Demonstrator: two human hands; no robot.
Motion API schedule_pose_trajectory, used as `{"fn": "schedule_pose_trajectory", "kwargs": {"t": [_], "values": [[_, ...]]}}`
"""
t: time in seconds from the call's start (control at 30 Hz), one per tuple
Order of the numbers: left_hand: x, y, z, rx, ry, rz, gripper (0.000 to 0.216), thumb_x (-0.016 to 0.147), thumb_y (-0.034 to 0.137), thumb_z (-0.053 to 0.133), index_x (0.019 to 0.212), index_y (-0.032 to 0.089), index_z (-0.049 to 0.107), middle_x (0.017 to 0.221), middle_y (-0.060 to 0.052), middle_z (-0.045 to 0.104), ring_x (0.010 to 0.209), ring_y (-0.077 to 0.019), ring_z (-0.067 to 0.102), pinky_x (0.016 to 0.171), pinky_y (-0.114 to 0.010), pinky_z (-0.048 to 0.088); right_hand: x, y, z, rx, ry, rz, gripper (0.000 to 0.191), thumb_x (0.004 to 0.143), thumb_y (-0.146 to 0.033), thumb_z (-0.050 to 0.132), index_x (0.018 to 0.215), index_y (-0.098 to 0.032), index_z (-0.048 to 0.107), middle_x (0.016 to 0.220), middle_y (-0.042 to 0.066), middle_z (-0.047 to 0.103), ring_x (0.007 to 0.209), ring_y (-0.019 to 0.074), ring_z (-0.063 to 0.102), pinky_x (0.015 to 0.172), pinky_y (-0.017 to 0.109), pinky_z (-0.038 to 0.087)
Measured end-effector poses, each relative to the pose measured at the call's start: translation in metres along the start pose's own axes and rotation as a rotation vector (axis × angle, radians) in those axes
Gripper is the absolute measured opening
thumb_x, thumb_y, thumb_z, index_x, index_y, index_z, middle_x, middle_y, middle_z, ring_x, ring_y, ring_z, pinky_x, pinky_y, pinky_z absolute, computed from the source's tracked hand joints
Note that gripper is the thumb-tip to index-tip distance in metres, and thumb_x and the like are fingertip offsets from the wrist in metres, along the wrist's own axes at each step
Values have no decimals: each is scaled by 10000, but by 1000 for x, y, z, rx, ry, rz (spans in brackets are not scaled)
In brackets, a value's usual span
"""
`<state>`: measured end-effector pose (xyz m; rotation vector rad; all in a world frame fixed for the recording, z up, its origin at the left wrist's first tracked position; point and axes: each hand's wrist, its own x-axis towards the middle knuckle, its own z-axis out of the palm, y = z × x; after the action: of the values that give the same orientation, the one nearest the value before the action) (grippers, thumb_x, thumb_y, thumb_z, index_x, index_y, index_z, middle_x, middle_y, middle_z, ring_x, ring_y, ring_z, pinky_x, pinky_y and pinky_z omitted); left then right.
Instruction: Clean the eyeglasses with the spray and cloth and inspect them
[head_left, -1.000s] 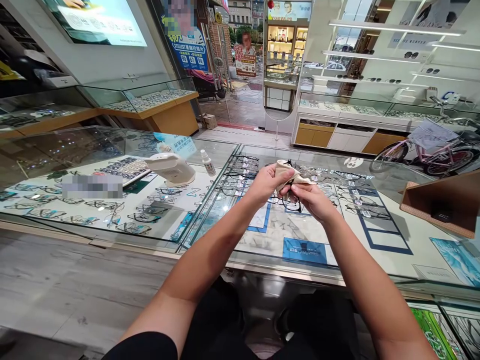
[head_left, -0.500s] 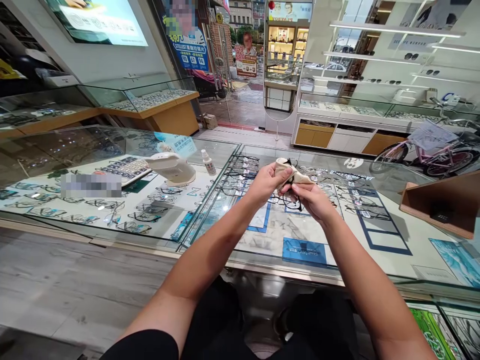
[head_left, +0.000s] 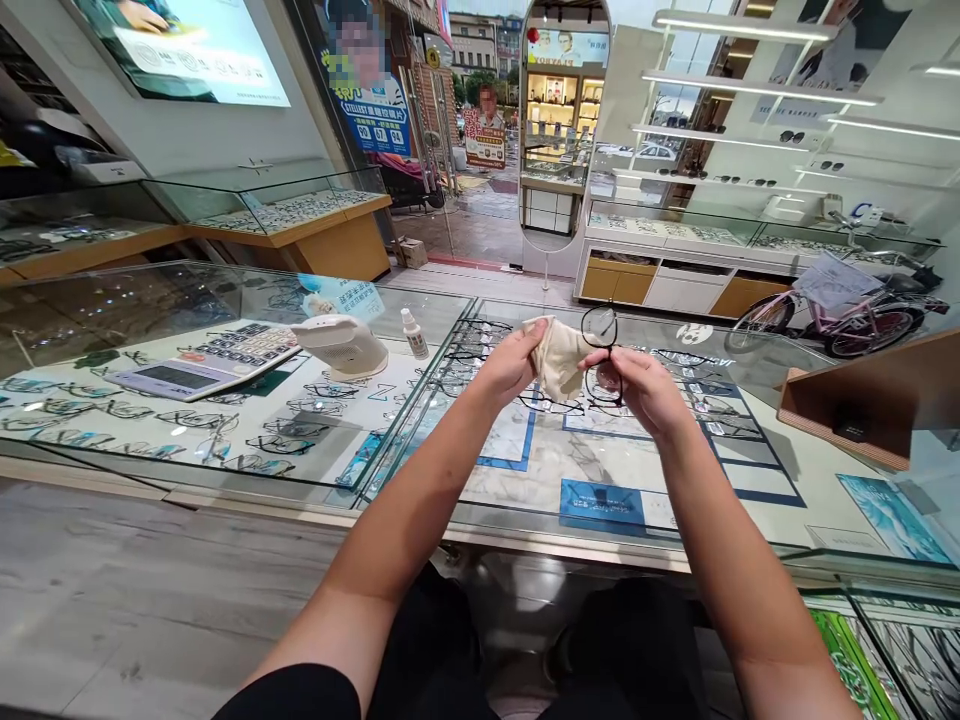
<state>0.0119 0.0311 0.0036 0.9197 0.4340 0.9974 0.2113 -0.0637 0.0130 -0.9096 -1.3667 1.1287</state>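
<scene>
A cream cleaning cloth [head_left: 560,362] hangs bunched from my left hand [head_left: 511,366], whose thumb and fingers are closed on it. My right hand [head_left: 646,388] pinches a pair of black-framed eyeglasses [head_left: 601,348] near the middle of the frame. The glasses are turned upright, one round lens above the other, just right of the cloth. Whether cloth and frame touch is hard to tell. Both hands are above the glass display counter [head_left: 480,520], where rows of spectacle frames lie under the glass.
A white spray bottle [head_left: 414,335], a beige device [head_left: 341,345] and a large calculator [head_left: 214,362] stand on the counter to the left. A brown wooden stand [head_left: 847,415] is at right. Beyond are an oval mirror [head_left: 555,215] and a pink bicycle [head_left: 847,305].
The cloth has come off the glasses and now hangs from my left hand. The glasses have turned upright in my right hand, and the two hands are a little farther apart.
</scene>
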Motion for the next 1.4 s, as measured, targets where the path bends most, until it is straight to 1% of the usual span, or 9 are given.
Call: {"fn": "schedule_pose_trajectory", "kwargs": {"t": [0.13, 0.3, 0.43, 0.53, 0.67, 0.83, 0.97, 1.2, 1.4], "values": [[0, 5, -11, 42, -26, -169, 324, 921, 378, 826, 892, 68, 738, 783, -84, 759, 691, -150, 707, 675, -243, 561, -8, -36, -14, -424, -66, -117, 413, 1057, -535, 567, 1056, -222, 836, 872, 55, 687, 766, 197, 483, 750, 362, 369], [-4, 5, -17, 32, -144, -301, 320, 942, 395, 803, 922, 80, 747, 811, -76, 766, 692, -142, 711, 652, -236, 565, -20, -70, -15, -1178, -227, -385, 383, 1122, -399, 458, 1097, -190, 778, 1125, 119, 783, 915, 246, 560, 843, 398, 383], [-8, 2, -18, 82, -278, -416, 398, 916, 480, 814, 898, 88, 753, 810, -91, 769, 704, -162, 718, 676, -265, 588, -31, -79, -7, -1706, -383, -568, 256, 1096, -243, 513, 1013, -194, 750, 1128, 111, 802, 910, 256, 527, 778, 401, 312], [-12, 1, -17, 208, -351, -461, 508, 800, 583, 887, 815, 96, 743, 750, -82, 739, 632, -156, 670, 601, -263, 547, -34, -83, -1, -1913, -517, -658, 191, 1042, -139, 577, 964, -183, 745, 1015, 103, 786, 908, 263, 525, 764, 412, 289], [-17, -2, -12, 381, -492, -530, 566, 664, 620, 958, 775, 107, 747, 665, -59, 669, 533, -137, 572, 471, -248, 406, -33, -83, 7, -1991, -632, -733, 190, 1013, -115, 605, 932, -181, 764, 983, 113, 768, 947, 284, 539, 783, 422, 304], [-17, -12, -1, 383, -661, -505, 552, 602, 566, 1004, 671, 131, 672, 609, -20, 594, 509, -97, 476, 479, -242, 338, -27, -75, 10, -1934, -708, -748, 202, 974, -89, 635, 917, -204, 791, 937, 103, 756, 959, 287, 553, 817, 422, 327], [-16, -24, 5, 360, -634, -387, 569, 583, 541, 1018, 700, 125, 649, 642, -7, 585, 555, -90, 473, 538, -239, 345, -18, -74, 6, -1955, -710, -753, 239, 975, -85, 607, 903, -208, 798, 943, 114, 760, 975, 296, 550, 814, 427, 339], [-10, -43, 3, 387, -420, -92, 573, 719, 599, 924, 688, 151, 568, 652, 24, 497, 582, -80, 407, 563, -240, 286, -6, -74, 2, -2036, -607, -760, 314, 968, -47, 545, 974, -198, 821, 962, 142, 767, 1022, 320, 524, 856, 448, 388], [-7, -39, 9, 218, -376, -38, 587, 689, 631, 940, 862, 126, 695, 792, -40, 678, 718, -137, 614, 703, -260, 457, -7, -74, 3, -1890, -461, -770, 425, 993, -25, 463, 1182, -211, 795, 1279, 136, 738, 1136, 315, 528, 895, 464, 386]]}}
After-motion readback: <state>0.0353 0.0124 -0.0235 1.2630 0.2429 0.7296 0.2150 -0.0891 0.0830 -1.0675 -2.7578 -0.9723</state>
